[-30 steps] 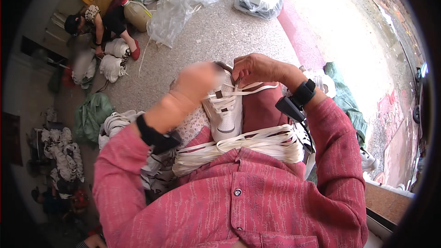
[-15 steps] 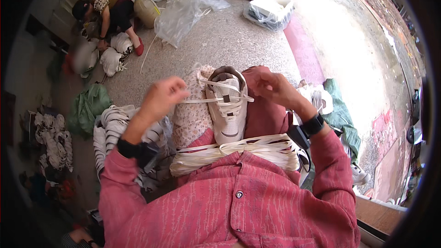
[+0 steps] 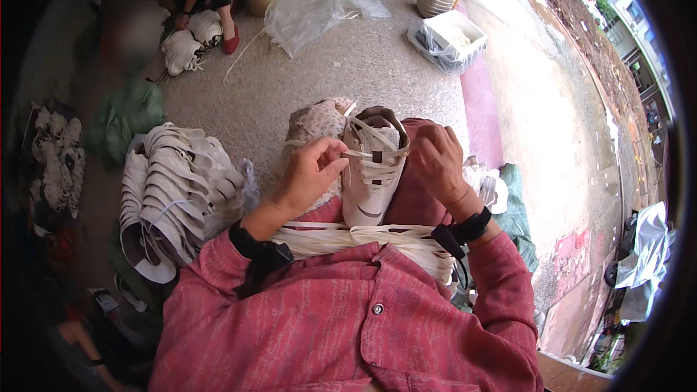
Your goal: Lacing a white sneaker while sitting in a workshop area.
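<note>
A whitish sneaker (image 3: 366,207) with a dark collar lining rests between my thighs, its toe pointing toward me. A flat cream shoelace (image 3: 377,175) runs across its tongue through the eyelets. On the left side of the shoe, my left hand (image 3: 314,171) pinches a stretch of lace between thumb and forefinger. My right hand (image 3: 435,163), fingers curled together, sits against the shoe's right side where the lace reaches its fingertips. Across my lap, below the toe, lies a bundle of loose cream laces (image 3: 327,238).
Stacked pale shoe uppers (image 3: 174,196) stand to my left, near a green sack (image 3: 125,120). A co-worker's hand (image 3: 181,22) touches white bundles (image 3: 181,51) at the far left. Ahead are plastic sheeting (image 3: 308,18) and a white tub (image 3: 454,36).
My left hand has come in from the left to the shoe's side. My right hand's fingers have drawn closer together beside the shoe. The whole view has shifted.
</note>
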### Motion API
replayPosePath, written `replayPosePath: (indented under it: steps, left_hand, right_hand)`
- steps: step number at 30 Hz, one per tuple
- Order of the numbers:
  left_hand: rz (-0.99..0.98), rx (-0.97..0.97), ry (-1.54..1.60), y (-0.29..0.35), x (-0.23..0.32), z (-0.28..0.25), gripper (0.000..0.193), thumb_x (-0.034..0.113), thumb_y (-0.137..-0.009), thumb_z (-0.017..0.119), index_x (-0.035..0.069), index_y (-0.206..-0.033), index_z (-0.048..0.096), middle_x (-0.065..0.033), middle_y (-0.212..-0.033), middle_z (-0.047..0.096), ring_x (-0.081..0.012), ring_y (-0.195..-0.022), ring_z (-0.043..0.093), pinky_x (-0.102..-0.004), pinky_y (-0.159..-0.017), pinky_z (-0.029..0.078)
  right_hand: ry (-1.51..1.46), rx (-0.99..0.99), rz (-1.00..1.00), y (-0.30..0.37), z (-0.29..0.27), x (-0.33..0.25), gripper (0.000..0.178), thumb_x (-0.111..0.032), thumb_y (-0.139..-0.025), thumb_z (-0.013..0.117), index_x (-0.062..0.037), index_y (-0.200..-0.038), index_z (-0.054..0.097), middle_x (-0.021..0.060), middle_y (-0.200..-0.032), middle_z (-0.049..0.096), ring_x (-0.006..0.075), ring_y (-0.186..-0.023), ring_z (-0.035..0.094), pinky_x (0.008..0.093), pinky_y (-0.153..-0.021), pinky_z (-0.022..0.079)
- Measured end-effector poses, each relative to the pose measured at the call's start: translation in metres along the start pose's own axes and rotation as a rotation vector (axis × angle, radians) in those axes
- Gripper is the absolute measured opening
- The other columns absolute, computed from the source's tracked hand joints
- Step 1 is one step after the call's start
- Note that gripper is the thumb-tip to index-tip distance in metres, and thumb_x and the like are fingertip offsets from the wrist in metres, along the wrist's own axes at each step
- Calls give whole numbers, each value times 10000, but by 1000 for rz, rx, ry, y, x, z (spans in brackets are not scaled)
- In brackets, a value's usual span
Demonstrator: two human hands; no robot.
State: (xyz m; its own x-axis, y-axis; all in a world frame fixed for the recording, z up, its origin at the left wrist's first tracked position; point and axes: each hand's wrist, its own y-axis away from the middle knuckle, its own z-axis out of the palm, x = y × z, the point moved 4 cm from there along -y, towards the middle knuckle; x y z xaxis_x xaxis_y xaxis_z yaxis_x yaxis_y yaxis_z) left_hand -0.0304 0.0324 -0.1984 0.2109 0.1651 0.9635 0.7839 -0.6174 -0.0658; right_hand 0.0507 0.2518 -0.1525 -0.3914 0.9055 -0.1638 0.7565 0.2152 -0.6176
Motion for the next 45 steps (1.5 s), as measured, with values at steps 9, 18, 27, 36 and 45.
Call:
replayPosePath:
  steps: [9,18,27,36,45]
  left_hand:
    - [417,133,-540,-18,27,3,237,124,-781,727,56,-942,568,-89,-837,604,-278,-812,602,-362,-763,459]
    - [257,-23,-259,-35,21,13,211,91,-786,712,26,-890,540,-99,-728,597,-189,-638,583,-333,-588,459]
    - [332,-5,-359,-43,21,22,134,76,-758,663,23,-854,587,-109,-737,594,-252,-695,613,-368,-644,482]
    - [223,-65,-589,-49,22,22,115,204,-758,668,106,-805,708,-105,-783,690,-293,-761,672,-390,-697,524]
    - [294,-141,-638,-50,27,22,97,201,-790,653,114,-816,688,-94,-845,645,-304,-793,651,-408,-714,515]
  right_hand:
    - [-57,-176,117,1,-1,-7,340,-144,-766,616,-51,-1089,558,127,-1121,571,292,-1077,532,399,-935,367]
    - [-132,-334,1,-24,7,4,102,-142,-844,617,-78,-923,625,63,-885,603,261,-939,551,374,-873,376]
    - [-291,-350,337,-20,34,34,104,-148,-858,630,-62,-905,594,74,-806,627,245,-823,589,354,-774,453]
    - [-1340,80,1084,20,52,67,253,-240,-1008,488,-28,-911,586,95,-850,668,189,-790,638,309,-781,511]
    - [-1623,252,1125,32,52,78,169,-175,-990,504,-36,-938,585,108,-903,631,206,-820,633,322,-814,520]
